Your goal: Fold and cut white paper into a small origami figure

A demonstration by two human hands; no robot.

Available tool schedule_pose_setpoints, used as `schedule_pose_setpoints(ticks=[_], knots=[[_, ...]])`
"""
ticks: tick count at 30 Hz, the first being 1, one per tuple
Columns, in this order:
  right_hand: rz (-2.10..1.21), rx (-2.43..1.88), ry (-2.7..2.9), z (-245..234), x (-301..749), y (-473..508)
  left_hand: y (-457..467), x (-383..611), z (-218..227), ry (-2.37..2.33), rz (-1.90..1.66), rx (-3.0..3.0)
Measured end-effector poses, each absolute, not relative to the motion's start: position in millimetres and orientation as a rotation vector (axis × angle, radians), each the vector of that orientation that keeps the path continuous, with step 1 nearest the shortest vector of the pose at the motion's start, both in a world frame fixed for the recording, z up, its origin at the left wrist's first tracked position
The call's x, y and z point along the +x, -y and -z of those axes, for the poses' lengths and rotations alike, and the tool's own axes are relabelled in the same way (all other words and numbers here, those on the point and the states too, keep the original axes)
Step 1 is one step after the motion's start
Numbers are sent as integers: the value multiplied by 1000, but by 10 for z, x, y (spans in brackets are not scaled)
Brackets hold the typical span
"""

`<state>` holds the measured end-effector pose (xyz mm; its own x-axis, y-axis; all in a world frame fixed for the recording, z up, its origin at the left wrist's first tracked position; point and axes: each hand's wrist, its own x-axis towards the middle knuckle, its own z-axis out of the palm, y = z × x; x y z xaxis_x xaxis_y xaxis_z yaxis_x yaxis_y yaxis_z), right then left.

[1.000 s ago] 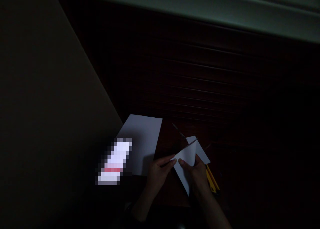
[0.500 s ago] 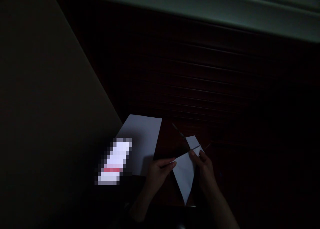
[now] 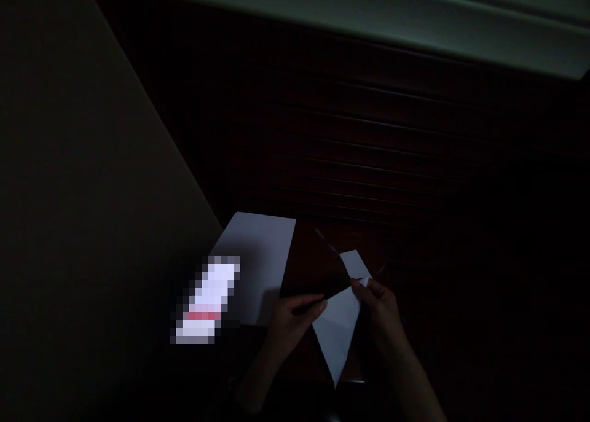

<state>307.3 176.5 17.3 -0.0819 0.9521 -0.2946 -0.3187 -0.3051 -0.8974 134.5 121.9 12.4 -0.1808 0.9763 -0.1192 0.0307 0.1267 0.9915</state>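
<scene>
Between my hands is a folded sheet of white paper (image 3: 338, 330), its pointed corner hanging down toward me. My left hand (image 3: 290, 324) pinches its upper left corner between thumb and fingers. At the upper right corner, my right hand (image 3: 380, 305) grips the paper with the thumb on top and the fingers behind. Just beyond the right hand lies a smaller white piece of paper (image 3: 356, 263) on the dark table. A thin, pen-like object (image 3: 327, 241) lies beside that piece; its kind is too dim to tell.
Left of my hands lies a flat white sheet (image 3: 260, 256) on the dark table (image 3: 306, 262). A bright blurred-out rectangle (image 3: 207, 302) overlaps its left side. Dark slatted panelling (image 3: 345, 133) rises behind, under a pale ledge (image 3: 369, 23). A plain wall (image 3: 92, 195) stands at left.
The folded paper's upper right corner has come down a little, and its lower point has swung slightly toward me and left. Both hands keep hold. The view has shifted slightly.
</scene>
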Motion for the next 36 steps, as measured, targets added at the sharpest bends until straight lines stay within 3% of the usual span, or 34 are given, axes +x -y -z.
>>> schedule_pose_setpoints(ticks=[12, 24, 36], knots=[[-1621, -1253, 1083, -141, 2974, -1719, -1209, 1245, -206, -1185, -1071, 1035], [-1749, -1171, 1161, -153, 2892, -1663, -1264, 1409, -9, -1355, -1124, 1049], [-1643, -1160, 1069, -281, 2896, -1683, -1226, 1426, -2, -1355, -1186, 1139]])
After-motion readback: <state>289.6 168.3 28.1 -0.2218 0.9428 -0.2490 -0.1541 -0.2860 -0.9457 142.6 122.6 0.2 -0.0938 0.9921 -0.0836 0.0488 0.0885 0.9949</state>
